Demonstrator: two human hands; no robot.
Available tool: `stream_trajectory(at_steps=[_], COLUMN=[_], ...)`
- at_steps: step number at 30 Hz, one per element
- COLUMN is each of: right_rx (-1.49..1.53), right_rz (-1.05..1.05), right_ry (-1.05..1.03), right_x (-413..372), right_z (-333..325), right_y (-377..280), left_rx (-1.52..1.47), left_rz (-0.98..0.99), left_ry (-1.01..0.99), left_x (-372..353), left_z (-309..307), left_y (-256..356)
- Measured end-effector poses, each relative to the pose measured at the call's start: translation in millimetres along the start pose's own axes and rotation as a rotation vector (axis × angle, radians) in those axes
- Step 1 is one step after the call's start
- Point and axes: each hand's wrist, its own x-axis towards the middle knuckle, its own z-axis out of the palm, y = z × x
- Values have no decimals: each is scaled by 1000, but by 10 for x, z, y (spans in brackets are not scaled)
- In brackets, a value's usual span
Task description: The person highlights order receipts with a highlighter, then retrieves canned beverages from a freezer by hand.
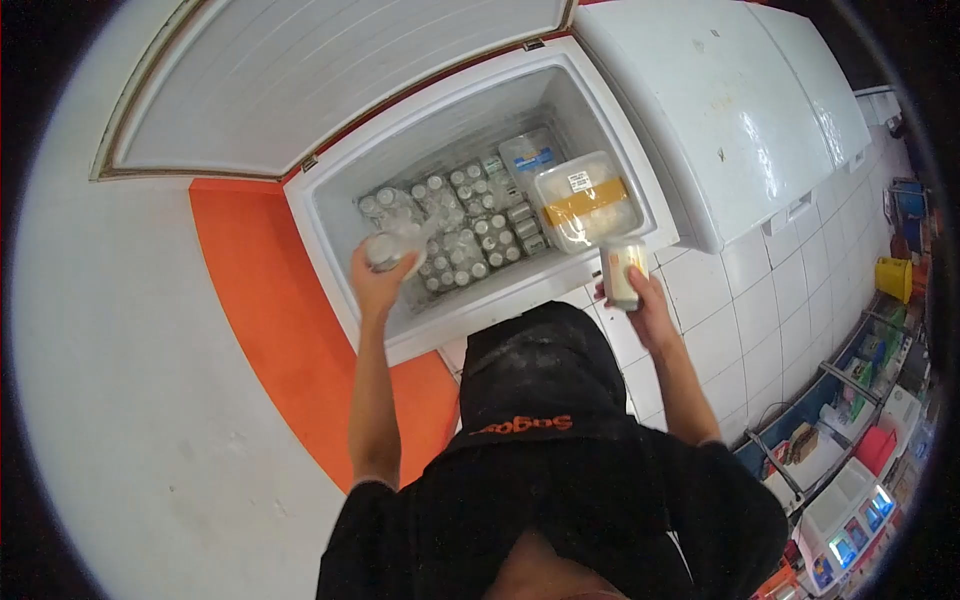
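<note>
An open chest freezer stands in front of me, with packs of cans in clear plastic on its floor. My left hand reaches over its left end, fingers curled round crumpled clear plastic wrap; blur hides whether a can is inside. Outside the front rim, my right hand grips a pale cream and white can. Just beyond that can, a clear tub with a yellow band rests at the freezer's right end. Behind the tub is a second container with a blue label.
The freezer's raised lid leans back behind it. Another white chest freezer, closed, stands to the right. White floor tiles lie below. A rack of goods runs along the lower right, and an orange-and-white wall is at left.
</note>
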Motion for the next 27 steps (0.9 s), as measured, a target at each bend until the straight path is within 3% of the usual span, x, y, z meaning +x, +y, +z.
stream_trajectory(at_steps=[2,3,6,8,11,13,15,16,17,19,21,22,25,26,27], right_rx=[123,153,-22,-168,-231,-51,-36,-9,3,276,162,209,818,1007,1191], right_rz=[17,26,91,187,299,333,467,579,561,663,559,454,315,297,286], right_ry=[58,76,306,482,778,1049,1129,1197,1187,1124,1048,1009,926,887,844], right_x=[-155,-263,-642,-1086,-1797,-2295,-2577,-2753,-2943,-3201,-3176,-2920,-2602,-2619,-2631], right_z=[19,8,-22,-62,-164,-212,-138,-64,-27,66,296,310,150,77,11], right_y=[206,326,726,975,1491,1972,2236,2344,2502,2926,3087,3244,3652,3783,3904], left_rx=[285,289,498,672,794,744,714,600,474,316,336,208,-105,-66,-151], left_rz=[32,31,75,-253,-419,-518,-591,-425,-242,188,683,876,1380,1513,1608], left_ry=[-17,-26,-179,-281,-449,-494,-549,-385,-207,-114,54,180,539,656,675], left_x=[208,263,616,598,734,815,798,788,851,1052,1274,1425,1665,1626,1538], left_z=[386,533,975,1223,1531,1688,1707,1675,1641,1291,833,588,-139,-391,-519], left_y=[-392,-771,-1709,-2142,-2488,-2781,-2850,-2748,-2544,-1483,-249,453,2512,3174,3775])
